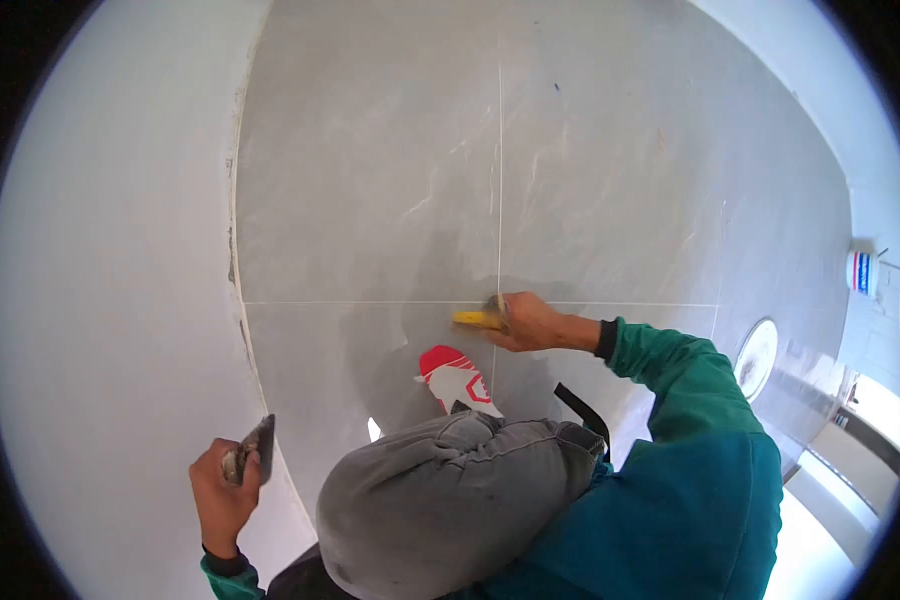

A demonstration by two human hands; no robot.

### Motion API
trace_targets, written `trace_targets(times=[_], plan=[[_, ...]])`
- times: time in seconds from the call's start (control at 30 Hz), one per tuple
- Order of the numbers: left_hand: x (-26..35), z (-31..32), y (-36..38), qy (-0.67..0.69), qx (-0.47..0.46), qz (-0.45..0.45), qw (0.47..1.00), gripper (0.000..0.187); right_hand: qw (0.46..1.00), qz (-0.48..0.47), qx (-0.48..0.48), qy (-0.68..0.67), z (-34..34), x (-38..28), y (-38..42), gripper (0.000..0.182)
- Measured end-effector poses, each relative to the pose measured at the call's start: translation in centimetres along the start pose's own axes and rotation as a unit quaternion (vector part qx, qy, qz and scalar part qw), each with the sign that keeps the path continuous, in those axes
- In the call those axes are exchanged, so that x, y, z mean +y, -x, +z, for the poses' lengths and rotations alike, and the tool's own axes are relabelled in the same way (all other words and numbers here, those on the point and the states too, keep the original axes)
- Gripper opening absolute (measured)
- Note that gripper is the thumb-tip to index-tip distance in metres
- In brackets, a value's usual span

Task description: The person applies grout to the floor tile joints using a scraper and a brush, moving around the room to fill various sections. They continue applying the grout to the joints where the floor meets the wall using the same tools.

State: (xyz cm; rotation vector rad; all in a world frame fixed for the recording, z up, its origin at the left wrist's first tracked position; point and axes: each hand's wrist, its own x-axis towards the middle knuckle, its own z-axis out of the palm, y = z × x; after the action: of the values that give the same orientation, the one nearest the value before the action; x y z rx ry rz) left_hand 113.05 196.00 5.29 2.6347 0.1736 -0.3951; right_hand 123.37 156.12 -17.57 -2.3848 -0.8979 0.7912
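Near the lower left, my left hand (pixel 226 490) is closed round the handle of a flat, dark-bladed trowel (pixel 258 450), held up near the white wall. My right hand (pixel 532 322) grips a yellow tool (pixel 477 320) low over the grey tiled floor (pixel 370 210), close to where two light joint lines cross. Slight blur covers its fingertips, and a small dark part shows beside them. Whether the tool touches the tile, I cannot tell.
A red and white sock (pixel 460 380) and a bent knee in grey trousers (pixel 440 500) are below my right hand. The white wall (pixel 120 250) borders the floor at left. A white bucket (pixel 862 272) and a round white object (pixel 757 358) are at right.
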Motion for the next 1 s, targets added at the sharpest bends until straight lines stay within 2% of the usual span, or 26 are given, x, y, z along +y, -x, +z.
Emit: trace_targets(times=[0.03,0.07,0.1,0.13,0.17,0.2,0.23,0.27,0.33,0.37,0.4,0.43,0.47,0.5,0.53,0.6,0.63,0.67,0.7,0.73,0.8,0.87,0.9,0.93,0.97,1.0], plan=[[0.4,-0.6,-0.6,-0.026,0.014,0.013,0.999,0.014,0.988,-0.097,0.098,0.072,-0.5,2.0,-0.3,0.030],[0.8,-1.3,-1.0,-0.052,0.023,0.027,0.998,0.013,0.953,-0.185,0.193,0.140,-1.6,5.5,-1.3,0.032],[1.4,-2.0,-1.7,-0.056,0.027,0.042,0.997,0.012,0.938,-0.127,0.254,0.197,-3.6,10.3,-3.0,0.035],[2.3,-2.7,-2.4,-0.064,0.018,0.047,0.997,0.012,0.939,-0.023,0.267,0.214,-7.6,14.0,-4.5,0.029],[3.4,-3.6,-3.3,-0.078,0.006,0.054,0.995,0.012,0.934,0.114,0.284,0.183,-12.7,15.1,-5.8,0.026],[4.2,-4.2,-4.3,-0.090,-0.003,0.063,0.994,0.012,0.882,0.135,0.386,0.233,-15.8,19.6,-7.0,0.029],[4.9,-4.7,-5.4,-0.101,-0.007,0.101,0.990,0.013,0.852,0.141,0.448,0.232,-18.8,18.4,-7.2,0.034],[5.7,-4.8,-6.4,-0.105,-0.016,0.107,0.989,0.013,0.848,0.127,0.460,0.230,-19.9,19.0,-7.4,0.040],[6.6,-4.6,-8.0,-0.122,0.001,0.134,0.984,0.014,0.885,0.154,0.417,0.138,-17.4,12.6,-5.5,0.042],[6.2,-4.3,-8.9,-0.079,-0.018,0.110,0.991,0.013,0.919,0.248,0.304,0.028,-14.7,9.1,-4.3,0.044],[5.9,-3.9,-9.5,-0.079,-0.030,0.112,0.990,0.013,0.921,0.182,0.340,-0.057,-9.6,6.2,-2.3,0.038],[5.7,-3.5,-10.3,-0.076,-0.041,0.119,0.989,0.013,0.935,0.134,0.319,-0.070,-3.6,4.7,-0.4,0.035],[5.4,-3.1,-11.1,-0.072,-0.051,0.127,0.988,0.012,0.936,0.076,0.312,-0.143,0.4,1.2,2.8,0.038],[5.0,-2.7,-11.7,-0.072,-0.062,0.133,0.987,0.012,0.972,0.038,0.163,-0.164,3.7,-0.1,6.2,0.036],[4.6,-2.4,-12.4,-0.066,-0.069,0.127,0.987,0.012,0.971,0.047,0.164,-0.169,5.2,1.7,7.3,0.036],[4.2,-1.4,-13.8,-0.063,-0.089,0.130,0.985,0.012,0.979,0.114,0.166,-0.036,6.4,7.5,7.6,0.036],[4.6,-0.7,-15.0,-0.060,-0.079,0.139,0.985,0.013,0.950,0.129,0.279,-0.060,2.9,11.2,6.5,0.030],[5.3,0.3,-16.2,-0.055,-0.065,0.150,0.985,0.013,0.923,0.175,0.336,0.068,-0.8,15.5,5.5,0.026],[6.8,1.3,-18.0,-0.039,-0.082,0.122,0.988,0.014,0.886,0.254,0.369,0.122,-6.2,17.7,4.1,0.026],[7.8,2.0,-18.8,-0.039,-0.091,0.137,0.986,0.014,0.826,0.219,0.490,0.174,-10.1,18.7,3.2,0.024],[9.5,2.9,-20.2,-0.098,-0.125,0.282,0.946,0.014,0.810,0.262,0.520,0.068,-13.1,18.0,3.6,0.029],[10.0,3.0,-20.8,-0.104,-0.154,0.317,0.930,0.013,0.800,0.195,0.563,0.069,-8.4,15.9,5.4,0.021],[9.2,3.4,-21.1,-0.126,-0.111,0.346,0.923,0.012,0.803,0.071,0.426,0.411,-5.1,12.6,8.0,0.020],[8.9,4.0,-21.5,-0.135,-0.061,0.380,0.913,0.012,0.858,0.111,0.500,0.048,3.3,11.9,10.1,0.046],[8.6,4.3,-22.0,-0.125,-0.102,0.342,0.926,0.012,0.873,0.158,0.458,-0.044,7.8,7.5,12.7,0.046],[8.5,4.2,-22.3,-0.117,-0.143,0.303,0.935,0.012,0.900,0.269,0.305,-0.155,11.2,2.7,15.5,0.048]])
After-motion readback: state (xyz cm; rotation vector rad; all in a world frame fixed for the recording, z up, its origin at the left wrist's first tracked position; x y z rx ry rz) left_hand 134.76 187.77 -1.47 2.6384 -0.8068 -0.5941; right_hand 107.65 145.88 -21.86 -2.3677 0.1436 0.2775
